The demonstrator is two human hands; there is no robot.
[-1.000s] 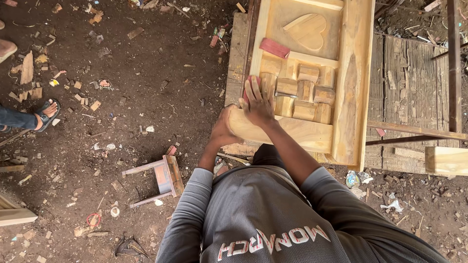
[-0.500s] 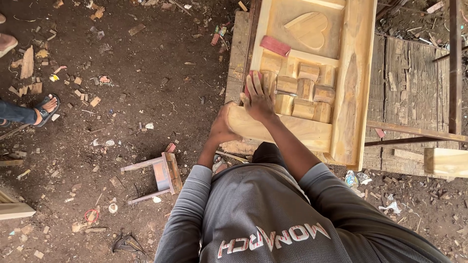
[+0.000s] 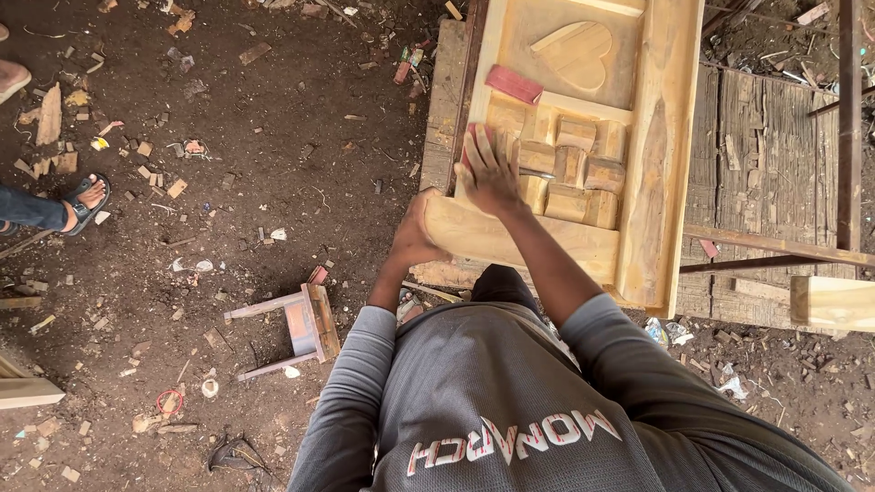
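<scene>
Sandpaper [image 3: 476, 146] under right hand [image 3: 489, 173], on wooden panel [image 3: 656, 137]

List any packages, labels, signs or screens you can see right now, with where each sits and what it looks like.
Printed lettering: across the grey shirt at the bottom of the view, white block shapes with red accents.
Crumpled wrapper: on the dirt below the wooden door panel's lower right corner, small, bluish and white.
Small wrapper scrap: on the ground left of the panel's top, multicoloured, too small to make out.
No signs or screens.
</scene>
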